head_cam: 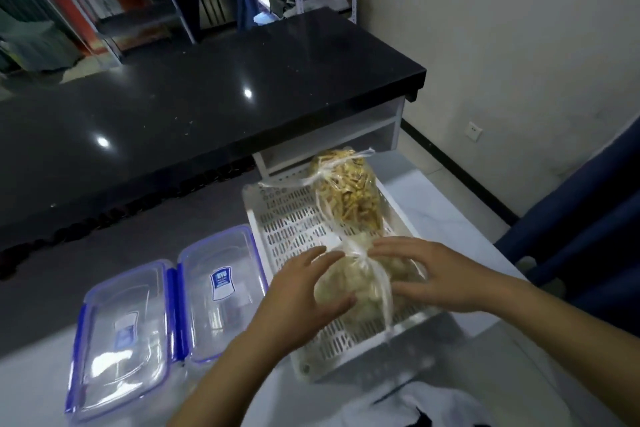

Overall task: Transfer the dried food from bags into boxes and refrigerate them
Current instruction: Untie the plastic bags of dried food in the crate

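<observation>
Both hands, left [304, 291] and right [426, 274], cup the knotted clear bag of pale dried food [360, 284] in the white perforated plastic basket [294, 218], fingers spread, not clenched. Risk: thin film tears or knot slips on lifting, spilling before the two blue-clipped clear boxes [166, 315].

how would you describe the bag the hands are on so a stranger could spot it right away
Find the white slotted basket right of the two clear boxes. Two tied bags lie inside; it is the nearer bag, pale lumpy food, not the far bag of yellow strips.

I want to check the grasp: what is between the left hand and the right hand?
In the head view, the near bag of pale dried food, tied shut, lies in the white basket between the left hand and right hand; both touch it.
</observation>
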